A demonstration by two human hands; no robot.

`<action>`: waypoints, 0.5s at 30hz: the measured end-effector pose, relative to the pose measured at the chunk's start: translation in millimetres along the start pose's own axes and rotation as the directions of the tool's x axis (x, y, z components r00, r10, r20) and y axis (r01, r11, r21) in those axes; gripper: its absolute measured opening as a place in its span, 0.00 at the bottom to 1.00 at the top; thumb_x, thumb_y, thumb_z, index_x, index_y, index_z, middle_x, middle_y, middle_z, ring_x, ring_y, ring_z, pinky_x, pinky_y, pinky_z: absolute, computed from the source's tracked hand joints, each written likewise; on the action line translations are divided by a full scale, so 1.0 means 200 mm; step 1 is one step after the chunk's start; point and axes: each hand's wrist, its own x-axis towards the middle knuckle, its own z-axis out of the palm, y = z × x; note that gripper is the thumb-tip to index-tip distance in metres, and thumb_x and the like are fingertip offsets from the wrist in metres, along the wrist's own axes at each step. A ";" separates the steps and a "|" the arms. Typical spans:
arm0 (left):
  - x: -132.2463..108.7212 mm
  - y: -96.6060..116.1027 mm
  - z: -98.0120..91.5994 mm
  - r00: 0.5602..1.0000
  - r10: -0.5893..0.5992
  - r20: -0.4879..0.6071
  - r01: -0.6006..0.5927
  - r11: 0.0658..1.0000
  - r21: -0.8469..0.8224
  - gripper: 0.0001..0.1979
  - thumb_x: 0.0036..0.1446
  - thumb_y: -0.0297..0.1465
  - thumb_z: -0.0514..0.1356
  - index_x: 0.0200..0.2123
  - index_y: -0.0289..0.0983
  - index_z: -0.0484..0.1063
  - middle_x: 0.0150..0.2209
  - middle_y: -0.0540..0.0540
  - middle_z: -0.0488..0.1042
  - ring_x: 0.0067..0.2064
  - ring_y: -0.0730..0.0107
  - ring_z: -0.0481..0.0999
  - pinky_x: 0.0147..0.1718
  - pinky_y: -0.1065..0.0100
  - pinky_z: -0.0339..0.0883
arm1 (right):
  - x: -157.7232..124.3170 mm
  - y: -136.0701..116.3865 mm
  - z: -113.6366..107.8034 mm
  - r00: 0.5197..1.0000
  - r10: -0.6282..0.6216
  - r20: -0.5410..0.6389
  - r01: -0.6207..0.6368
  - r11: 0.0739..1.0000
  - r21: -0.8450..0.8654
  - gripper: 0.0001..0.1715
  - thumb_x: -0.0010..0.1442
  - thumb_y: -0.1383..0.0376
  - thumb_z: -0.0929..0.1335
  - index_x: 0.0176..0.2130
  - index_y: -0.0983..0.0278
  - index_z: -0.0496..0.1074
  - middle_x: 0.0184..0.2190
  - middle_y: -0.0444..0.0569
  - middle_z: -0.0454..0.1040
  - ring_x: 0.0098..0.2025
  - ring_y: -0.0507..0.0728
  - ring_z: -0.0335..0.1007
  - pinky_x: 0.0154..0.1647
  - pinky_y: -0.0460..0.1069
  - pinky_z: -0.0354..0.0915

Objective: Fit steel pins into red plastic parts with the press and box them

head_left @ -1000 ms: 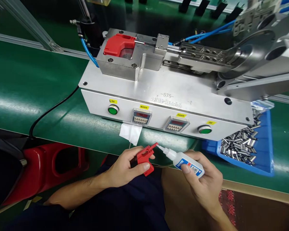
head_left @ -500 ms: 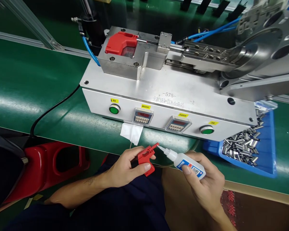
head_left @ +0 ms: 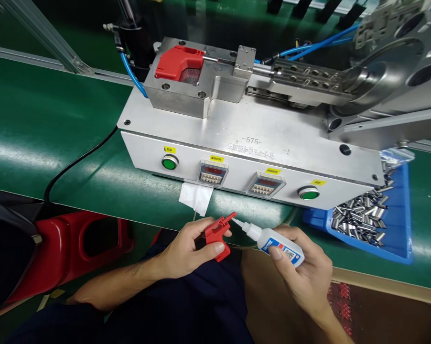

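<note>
A red plastic part (head_left: 217,235) with a narrow stem is pinched between the thumb and fingers of my left hand (head_left: 190,251), its stem pointing up and right. My right hand (head_left: 307,272) is closed round a white glue bottle (head_left: 282,246) with a blue label, tilted so that its thin nozzle meets or nearly meets the stem; I cannot tell whether they touch. Another red plastic part (head_left: 172,64) lies in the metal fixture (head_left: 179,100) on the machine, with a metal rod at its end.
The machine (head_left: 201,134) has green buttons and two timers on its front. At right, a blue bin (head_left: 398,215) holds many small metal tubes (head_left: 359,220). White paper (head_left: 197,197) lies at the green bench's edge. A red stool (head_left: 61,253) stands at left.
The glue bottle in my right hand has shifted slightly left, its nozzle moving a little lower along the red part's stem. My left hand has hardly moved.
</note>
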 end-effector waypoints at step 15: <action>0.00 0.00 0.00 1.000 -0.014 0.004 0.014 1.000 -0.009 0.10 0.66 0.33 0.65 0.48 0.35 0.80 0.41 0.45 0.80 0.41 0.67 0.79 0.44 0.71 0.71 | 0.01 0.00 0.00 0.999 -0.035 -0.013 0.035 0.999 -0.008 0.10 0.65 0.60 0.71 0.33 0.61 0.75 0.22 0.42 0.71 0.20 0.50 0.59 0.20 0.46 0.55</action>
